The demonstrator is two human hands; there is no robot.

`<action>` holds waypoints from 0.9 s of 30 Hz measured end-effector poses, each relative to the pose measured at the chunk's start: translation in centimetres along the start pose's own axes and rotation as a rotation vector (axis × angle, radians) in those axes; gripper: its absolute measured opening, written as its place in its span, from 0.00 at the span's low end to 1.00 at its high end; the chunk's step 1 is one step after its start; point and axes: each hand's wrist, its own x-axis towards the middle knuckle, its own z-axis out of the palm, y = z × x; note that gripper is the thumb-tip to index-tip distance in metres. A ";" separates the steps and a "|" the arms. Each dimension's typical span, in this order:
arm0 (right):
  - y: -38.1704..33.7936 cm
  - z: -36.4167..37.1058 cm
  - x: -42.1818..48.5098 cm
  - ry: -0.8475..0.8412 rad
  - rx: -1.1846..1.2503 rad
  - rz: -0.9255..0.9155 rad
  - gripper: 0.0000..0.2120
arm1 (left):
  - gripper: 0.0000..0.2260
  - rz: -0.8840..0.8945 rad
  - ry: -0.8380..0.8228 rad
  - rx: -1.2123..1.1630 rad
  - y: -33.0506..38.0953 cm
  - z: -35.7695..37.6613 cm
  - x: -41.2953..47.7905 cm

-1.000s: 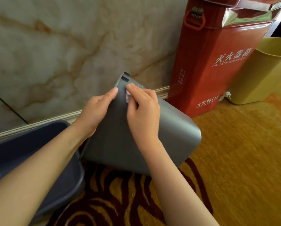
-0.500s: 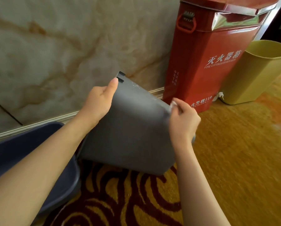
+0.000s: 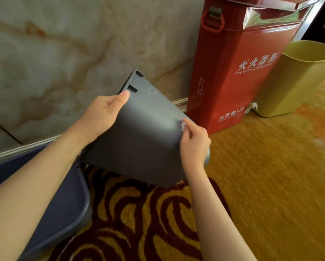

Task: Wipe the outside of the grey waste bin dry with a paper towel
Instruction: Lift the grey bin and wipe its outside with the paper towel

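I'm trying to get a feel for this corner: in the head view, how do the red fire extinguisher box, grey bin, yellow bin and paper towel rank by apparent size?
1. Red fire extinguisher box
2. Grey waste bin, though it is nearer the camera, so this order is unsure
3. Yellow bin, cut off by the frame edge
4. Paper towel, a scrap in the right hand

You've got a red fire extinguisher box (image 3: 240, 59) upright vs the marble wall (image 3: 63, 53), white lettering on its front, ring handle on its side. Yellow-green bin (image 3: 297, 80) stands just beside it, far right. Dark blue tub (image 3: 63, 204) bottom left. Gold carpet (image 3: 280, 176) w/ maroon swirls underneath.
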 end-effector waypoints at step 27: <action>-8.7 0.5 0.2 -0.130 0.193 -0.155 0.15 | 0.11 -0.436 -0.183 -0.461 4.4 -1.3 -0.7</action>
